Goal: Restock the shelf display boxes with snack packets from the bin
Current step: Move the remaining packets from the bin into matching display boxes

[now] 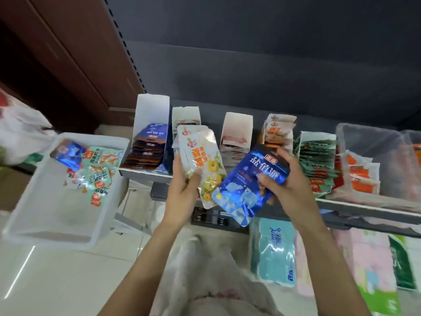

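Left hand (183, 190) grasps white-yellow packet (200, 160), frame centre, long axis near upright. Right hand (288, 183) pinches blue packet (250, 188) reading "盐值派", tilted, top pointing upper right.

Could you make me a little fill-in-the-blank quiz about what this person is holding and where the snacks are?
1. The right hand holds a shiny ____ packet.
2. The left hand holds a white packet picturing yellow ____.
3. The white bin stands to the ____ of the shelf boxes.
4. The leftmost display box holds packets matching the one in the ____ hand.

Missing words: blue; fruit; left; right
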The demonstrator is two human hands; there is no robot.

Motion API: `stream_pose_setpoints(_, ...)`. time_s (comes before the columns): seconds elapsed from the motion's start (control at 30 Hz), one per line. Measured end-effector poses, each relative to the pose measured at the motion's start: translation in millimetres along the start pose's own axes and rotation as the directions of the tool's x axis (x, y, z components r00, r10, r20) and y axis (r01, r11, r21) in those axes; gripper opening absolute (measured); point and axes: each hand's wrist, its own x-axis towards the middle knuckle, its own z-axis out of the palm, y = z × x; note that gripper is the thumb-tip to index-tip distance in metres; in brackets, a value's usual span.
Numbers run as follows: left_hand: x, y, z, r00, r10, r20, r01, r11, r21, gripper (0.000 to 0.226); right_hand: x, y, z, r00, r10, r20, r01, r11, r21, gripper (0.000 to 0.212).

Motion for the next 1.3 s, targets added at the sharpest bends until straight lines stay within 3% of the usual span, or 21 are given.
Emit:
stream_pose_setpoints(0.13,6.0,5.0,-53.4,0.975,0.026,-0.220,-0.036,0.998,-0.041,0.038,21.0,-23.4,41.7,0.999,-0.038,0.000,0.036,0.964,0.264,0.052)
stream_pose_setpoints(0.27,23.7,2.8,-110.6,0.935,-0.023,-0.355,-0.022,0.992,-0.124,0.034,48.8,-48.1,107.0,0.997,-0.079,-0.027,0.083,0.927,0.366,0.036)
stream_pose_setpoints(0.37,44.5,-2.2,-147.5,0.921,-0.077,-0.383,0.026,0.990,-0.137,0.042,70.6,-64.5,157.0,0.983,-0.173,-0.062,0.184,0.948,0.259,0.041)
stream_pose_setpoints(0.5,71.5,-2.5,-179.8,0.941,-0.089,-0.325,0.054,0.992,-0.116,0.032,101.3,-69.4,213.2,0.953,-0.292,-0.083,0.287,0.956,-0.063,0.050)
stream_pose_setpoints(0.63,96.8,-4.6,-200.6,0.966,-0.093,-0.243,0.070,0.992,-0.104,0.031,126.8,-66.7,247.4,0.947,-0.321,0.013,0.295,0.852,-0.433,0.052)
stream_pose_setpoints(0.8,118.7,-5.4,-213.0,0.983,-0.111,-0.144,0.095,0.989,-0.118,0.028,142.1,-63.2,251.3,0.962,-0.271,0.007,0.244,0.853,-0.462,0.045)
stream_pose_setpoints(0.97,124.2,-4.8,-217.6,0.986,-0.139,-0.092,0.124,0.980,-0.155,0.030,138.3,-67.2,250.3,0.888,-0.376,0.264,0.453,0.616,-0.645,0.018)
stream_pose_setpoints(1.1,124.3,-6.0,-219.2,0.986,-0.152,-0.072,0.137,0.972,-0.190,0.031,125.6,-58.0,266.9,0.857,-0.274,0.436,0.500,0.237,-0.833,0.017)
stream_pose_setpoints(1.13,124.2,-5.5,-219.0,0.987,-0.147,-0.068,0.132,0.974,-0.186,0.034,123.1,-55.4,267.5,0.861,-0.272,0.429,0.490,0.223,-0.843,0.018)
stream_pose_setpoints(1.23,123.9,-3.4,-217.2,0.990,-0.125,-0.059,0.114,0.980,-0.163,0.038,115.4,-62.4,262.8,0.940,-0.251,0.233,0.336,0.543,-0.770,0.015)
stream_pose_setpoints(1.3,123.1,-2.6,-216.0,0.991,-0.116,-0.061,0.105,0.982,-0.158,0.036,117.3,-69.1,264.3,0.955,-0.255,0.149,0.280,0.618,-0.735,0.023)
